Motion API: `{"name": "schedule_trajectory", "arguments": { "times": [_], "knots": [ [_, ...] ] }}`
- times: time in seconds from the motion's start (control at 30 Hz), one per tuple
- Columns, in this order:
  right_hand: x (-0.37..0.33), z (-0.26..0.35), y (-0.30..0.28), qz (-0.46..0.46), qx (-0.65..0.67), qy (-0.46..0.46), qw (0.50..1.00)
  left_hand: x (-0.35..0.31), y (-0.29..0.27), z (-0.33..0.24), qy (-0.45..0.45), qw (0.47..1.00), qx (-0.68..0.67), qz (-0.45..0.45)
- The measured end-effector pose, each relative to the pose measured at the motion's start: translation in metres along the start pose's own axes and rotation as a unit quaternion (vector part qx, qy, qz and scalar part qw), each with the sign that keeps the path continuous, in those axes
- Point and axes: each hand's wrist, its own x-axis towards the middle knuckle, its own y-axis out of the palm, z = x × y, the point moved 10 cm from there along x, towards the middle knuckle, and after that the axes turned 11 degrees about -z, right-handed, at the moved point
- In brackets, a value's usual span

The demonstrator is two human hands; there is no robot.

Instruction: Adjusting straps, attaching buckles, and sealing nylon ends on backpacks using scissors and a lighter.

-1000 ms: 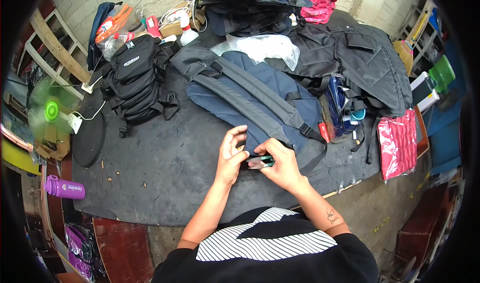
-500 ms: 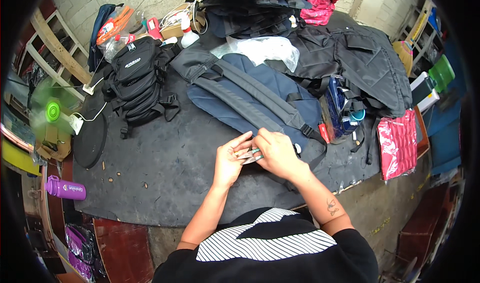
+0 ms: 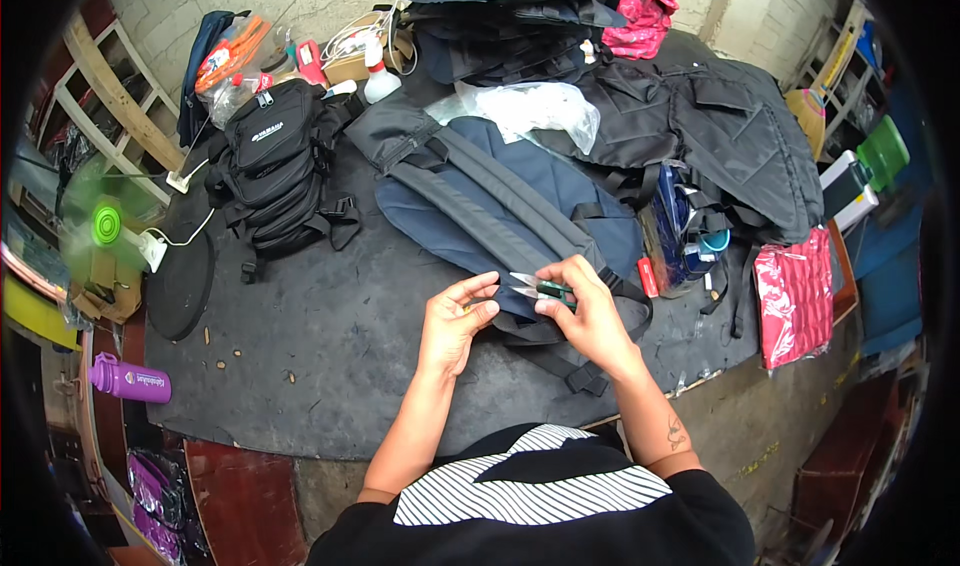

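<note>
Snips (image 3: 551,288) w/ shiny metal blades (image 3: 524,292), bkpk (image 3: 515,201) matt cloth.

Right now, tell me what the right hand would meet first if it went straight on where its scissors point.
Probably the left hand: the scissors in the right hand point leftward, toward it. Depth is unclear, so they might pass above or below.

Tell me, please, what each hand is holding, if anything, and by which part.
The right hand holds small snips by their green handles. Whether the left hand pinches anything cannot be told.
</note>
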Motion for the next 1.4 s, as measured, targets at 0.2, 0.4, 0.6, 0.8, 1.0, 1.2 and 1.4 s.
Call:
{"name": "schedule_trajectory", "arguments": {
  "times": [0.2,0.4,0.6,0.8,1.0,1.2,1.4],
  "knots": [
    [-0.003,0.006,0.003,-0.033,-0.029,-0.075,0.996,0.000,0.003,0.001,-0.003,1.000,-0.013,0.003],
    [-0.002,0.014,0.005,-0.049,-0.074,-0.121,0.989,0.001,0.001,0.001,0.006,1.000,0.002,0.000],
    [-0.001,0.009,-0.015,-0.120,-0.013,-0.081,0.989,0.000,0.003,-0.005,0.009,1.000,0.006,0.002],
    [-0.021,0.001,0.008,0.037,-0.102,-0.093,0.990,0.006,0.023,0.000,-0.030,0.995,-0.024,0.090],
    [-0.010,-0.037,-0.041,-0.054,0.037,0.049,0.997,0.008,-0.009,0.034,-0.044,0.975,0.213,0.045],
    [-0.045,-0.151,-0.105,-0.165,-0.458,0.120,0.865,0.002,-0.041,0.028,0.053,0.905,0.421,-0.039],
    [-0.006,-0.153,-0.100,-0.211,-0.440,0.022,0.873,-0.035,0.026,0.010,0.172,0.826,0.536,-0.021]
  ]
}}
